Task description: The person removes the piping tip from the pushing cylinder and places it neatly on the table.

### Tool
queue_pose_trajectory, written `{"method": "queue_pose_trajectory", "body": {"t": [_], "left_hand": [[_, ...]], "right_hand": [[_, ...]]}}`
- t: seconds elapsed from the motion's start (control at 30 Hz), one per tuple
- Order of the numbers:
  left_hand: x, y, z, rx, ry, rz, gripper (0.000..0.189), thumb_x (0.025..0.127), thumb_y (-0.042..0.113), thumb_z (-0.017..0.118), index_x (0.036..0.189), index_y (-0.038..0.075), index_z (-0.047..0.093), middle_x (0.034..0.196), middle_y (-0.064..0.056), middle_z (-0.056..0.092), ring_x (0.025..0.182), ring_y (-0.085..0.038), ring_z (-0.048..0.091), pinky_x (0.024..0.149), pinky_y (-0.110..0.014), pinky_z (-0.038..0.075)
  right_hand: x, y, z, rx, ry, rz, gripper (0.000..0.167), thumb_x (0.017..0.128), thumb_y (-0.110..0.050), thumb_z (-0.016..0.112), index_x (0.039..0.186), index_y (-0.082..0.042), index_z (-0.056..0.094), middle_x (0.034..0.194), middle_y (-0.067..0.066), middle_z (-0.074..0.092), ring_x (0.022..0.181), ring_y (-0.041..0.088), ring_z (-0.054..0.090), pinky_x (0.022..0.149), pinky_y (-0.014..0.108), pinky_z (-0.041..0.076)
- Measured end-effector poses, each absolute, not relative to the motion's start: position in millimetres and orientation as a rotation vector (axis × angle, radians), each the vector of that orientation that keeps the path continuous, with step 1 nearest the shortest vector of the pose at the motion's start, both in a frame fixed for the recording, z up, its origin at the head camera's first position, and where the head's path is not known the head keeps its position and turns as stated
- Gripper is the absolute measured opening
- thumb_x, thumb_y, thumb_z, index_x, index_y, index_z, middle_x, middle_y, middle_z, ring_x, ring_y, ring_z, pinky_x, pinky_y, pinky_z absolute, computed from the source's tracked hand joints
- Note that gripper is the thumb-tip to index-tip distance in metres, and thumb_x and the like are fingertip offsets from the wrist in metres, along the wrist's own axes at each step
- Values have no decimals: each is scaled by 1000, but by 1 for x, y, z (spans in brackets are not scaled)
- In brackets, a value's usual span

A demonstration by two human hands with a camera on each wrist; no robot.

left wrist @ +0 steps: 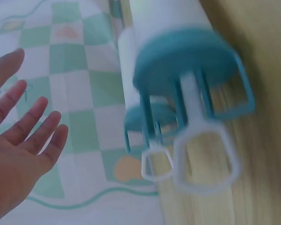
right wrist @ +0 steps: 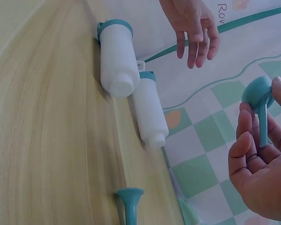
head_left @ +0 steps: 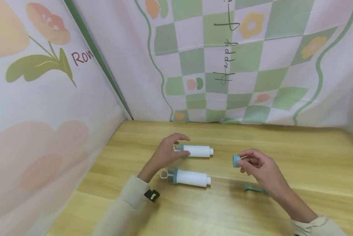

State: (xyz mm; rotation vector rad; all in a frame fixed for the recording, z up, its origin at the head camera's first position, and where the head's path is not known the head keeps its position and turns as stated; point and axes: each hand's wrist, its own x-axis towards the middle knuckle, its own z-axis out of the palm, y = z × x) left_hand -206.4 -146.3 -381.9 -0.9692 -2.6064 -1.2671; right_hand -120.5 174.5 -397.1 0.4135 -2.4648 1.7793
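Two white syringe-like barrels with teal end caps and white pull-ring plungers lie side by side on the table, a farther one and a nearer one. My left hand hovers by the teal end of the farther one. In the left wrist view its fingers are spread and hold nothing. My right hand pinches a teal nozzle, a round cup with a thin stem, raised above the table. Below that hand lies a second teal piece with a flared end, partly hidden by the wrist.
The wooden table ends at a hanging cloth with green checks at the back. Another printed cloth hangs along the left side. A small black clip-like object sits at my left cuff.
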Motion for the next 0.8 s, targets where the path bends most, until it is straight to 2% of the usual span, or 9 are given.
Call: {"method": "queue_pose_trajectory", "body": {"t": [0.17,0.33,0.5,0.6,0.8], "left_hand": [[-192,-134,-385,-1019,-2521,-1339,40,84,6,81,119,-1,64,118,-11,67,111,-31,62,93,-47,52],[-180,-119,-386,-1001,-2436,-1583,38,85,6,80,120,0,64,116,-8,68,107,-26,63,91,-43,53],[-175,-105,-387,-991,-2385,-1699,39,84,3,80,119,-1,64,115,-9,68,102,-20,65,90,-44,54],[-173,-99,-389,-983,-2375,-1743,39,84,2,80,119,-1,64,115,-9,68,99,-18,67,89,-39,55],[-164,-92,-390,-1004,-2350,-1766,38,84,2,80,119,0,63,114,-8,67,100,-31,67,89,-33,54]], "right_hand": [[-118,170,-398,402,-2482,1743,25,102,-17,61,119,1,58,94,8,71,80,22,66,68,28,55],[-117,173,-397,420,-2484,1707,24,102,-16,60,120,0,58,95,9,71,80,20,66,68,27,54],[-115,175,-395,433,-2451,1747,24,102,-14,60,121,0,57,96,9,71,80,20,66,68,27,54],[-114,174,-393,440,-2426,1785,23,102,-12,59,121,1,56,96,7,71,80,21,66,68,27,54],[-112,168,-393,439,-2415,1821,23,102,-13,59,120,2,56,96,6,72,80,24,68,68,28,55]]}}
